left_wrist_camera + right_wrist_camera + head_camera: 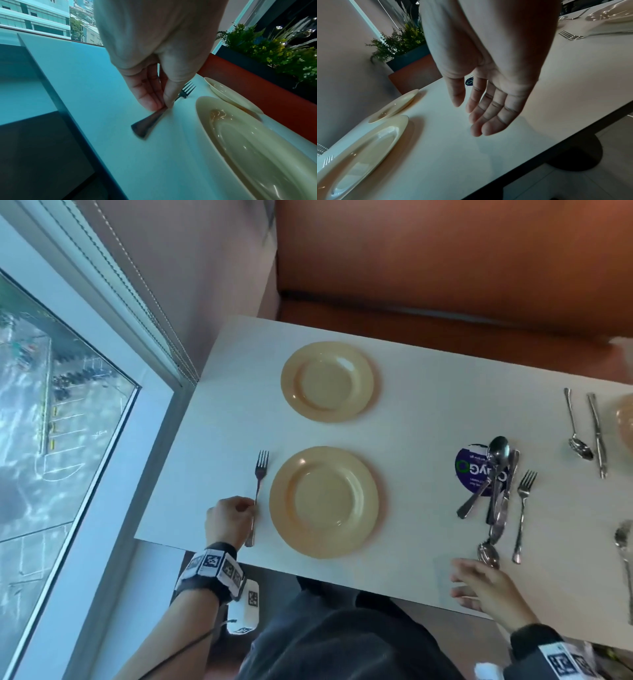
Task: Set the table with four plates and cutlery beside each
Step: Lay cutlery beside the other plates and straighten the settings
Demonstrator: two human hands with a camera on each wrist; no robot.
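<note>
The white table [411,419] has its left edge close to the window [68,440] and its far edge against an orange bench [445,268]. The near edge runs in front of the person. Between the two left plates and the cutlery pile [498,491] there is a wide bare strip of table. A smaller bare band lies between the left edge and the plates.

The near plate [323,501] sits close to the near edge, and the far plate [330,381] is behind it, apart from it. The left hand [229,520] is near the left corner of the table. Its thumb and fingers [150,94] pinch the handle of a fork [259,484], which lies flat on the table just beside the left rim of the near plate, tines pointing to the far side.

The right hand [486,590] hovers above the near edge with straight, relaxed fingers [488,115] and holds nothing. Just beyond its fingertips is the pile of spoons and knives, partly over a round purple sticker [471,470]. A second fork [522,511] lies just right of the pile. Farther right, a spoon [577,426] and a knife [597,433] lie side by side, next to a third plate [625,422] at the picture border.
</note>
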